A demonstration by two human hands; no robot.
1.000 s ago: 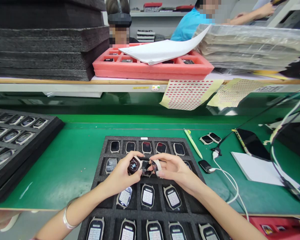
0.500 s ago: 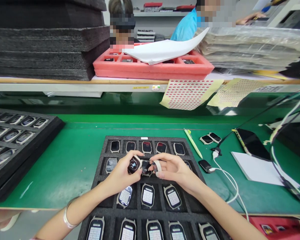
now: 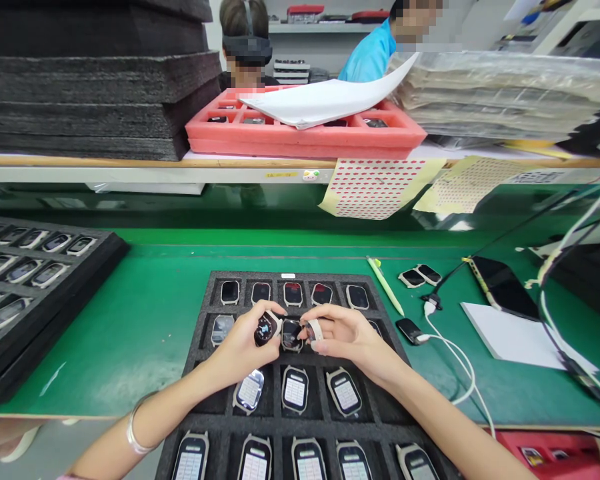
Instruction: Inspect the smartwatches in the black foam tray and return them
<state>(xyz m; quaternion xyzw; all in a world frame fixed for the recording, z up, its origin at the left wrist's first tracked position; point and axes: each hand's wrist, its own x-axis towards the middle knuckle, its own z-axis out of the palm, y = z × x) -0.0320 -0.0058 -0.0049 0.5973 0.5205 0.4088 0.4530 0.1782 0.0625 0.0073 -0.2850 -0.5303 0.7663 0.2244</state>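
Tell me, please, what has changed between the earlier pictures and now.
The headset-wearing co-worker moved slightly rightward; the outstretched hand of the co-worker in blue disappeared from view. The left hand and right hand still hold their watches, nearly unmoved. The tray below them stayed put.

Looks like an electronics workshop: flat green worktop [image 3: 155,300], black foam compartment tray [image 3: 253,425] of metal-rimmed watches [image 3: 295,391] beneath hands [image 3: 247,343].
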